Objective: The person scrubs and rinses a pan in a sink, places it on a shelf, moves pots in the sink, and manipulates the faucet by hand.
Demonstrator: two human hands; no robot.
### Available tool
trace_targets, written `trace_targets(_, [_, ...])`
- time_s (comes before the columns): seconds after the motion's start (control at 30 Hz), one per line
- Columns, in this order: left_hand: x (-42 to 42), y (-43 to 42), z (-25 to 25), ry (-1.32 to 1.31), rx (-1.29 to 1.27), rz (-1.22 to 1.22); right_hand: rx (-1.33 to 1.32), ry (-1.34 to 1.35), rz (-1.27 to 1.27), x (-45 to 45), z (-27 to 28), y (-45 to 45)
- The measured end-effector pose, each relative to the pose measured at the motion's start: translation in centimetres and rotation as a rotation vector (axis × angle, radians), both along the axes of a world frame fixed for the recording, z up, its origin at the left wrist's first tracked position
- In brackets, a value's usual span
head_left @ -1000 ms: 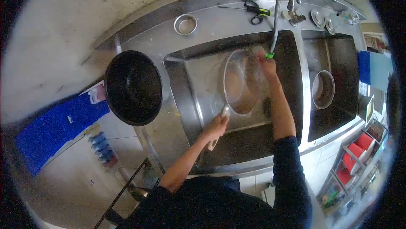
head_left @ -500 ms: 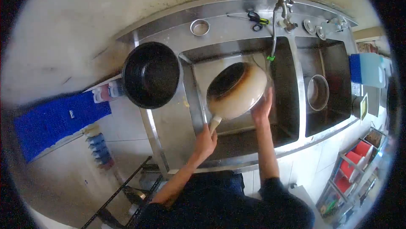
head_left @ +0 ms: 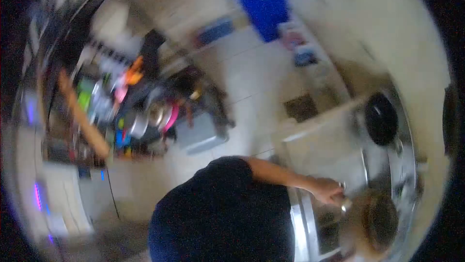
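My left hand [head_left: 327, 190] is closed around the handle of a frying pan [head_left: 353, 230] at the lower right. The pan is held over the sink with its scorched, cream-coloured underside showing; a dark round patch marks the middle of its base. Of my right hand only a smeared patch may show by the pan's lower edge, so its fingers cannot be made out. Further along the steel counter stands a black pot [head_left: 381, 119]. Motion blur softens the whole view.
Behind me on the left is a crowded rack [head_left: 140, 112] with colourful kitchenware. A grey bin-like box [head_left: 201, 133] stands on the tiled floor. A blue mat [head_left: 261, 3] hangs or lies at the top, near small bottles [head_left: 302, 53].
My view has swung sharply left, bringing the rack and floor into sight and pushing the sink to the lower right. The left hand keeps its hold on the pan handle.
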State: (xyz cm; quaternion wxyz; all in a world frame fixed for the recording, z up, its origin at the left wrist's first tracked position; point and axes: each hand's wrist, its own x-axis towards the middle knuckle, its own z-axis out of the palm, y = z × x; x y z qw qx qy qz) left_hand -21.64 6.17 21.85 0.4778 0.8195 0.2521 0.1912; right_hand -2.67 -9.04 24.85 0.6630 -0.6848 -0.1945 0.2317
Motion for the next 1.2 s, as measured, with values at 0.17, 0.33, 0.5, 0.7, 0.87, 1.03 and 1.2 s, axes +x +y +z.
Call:
trace_targets(0.17, [-16.7,-4.9,7.2,-0.010,0.101,0.170,-0.097,-0.045,0.354,-9.1,4.4,1.2])
trace_targets(0.33, [-35.9,-17.9,12.6,0.123,-0.188,0.532,-0.196,0.019,0.791,-20.0,6.4,2.0])
trace_targets(0.5, [-45.3,-32.7,9.3,0.359,-0.326,1.005,-0.434,0.239,1.408,-33.6,5.9,3.0])
trace_targets(0.7, [-47.1,-47.6,10.6,0.294,-0.577,1.559,0.186,-0.682,2.256,-51.0,1.5,0.1])
trace_targets(0.87, [-47.1,-55.7,6.6,0.296,-0.565,1.949,-0.660,-0.054,2.208,-61.1,-3.5,-4.6])
trace_targets(1.03, [-55.4,-59.3,4.0,0.326,-0.474,2.325,-0.569,-0.176,2.312,-63.4,-17.6,-3.5])
trace_targets(1.2, [-73.2,-59.6,-1.4,0.369,-0.239,2.424,-0.822,0.059,2.349,-59.8,-26.1,-3.0])
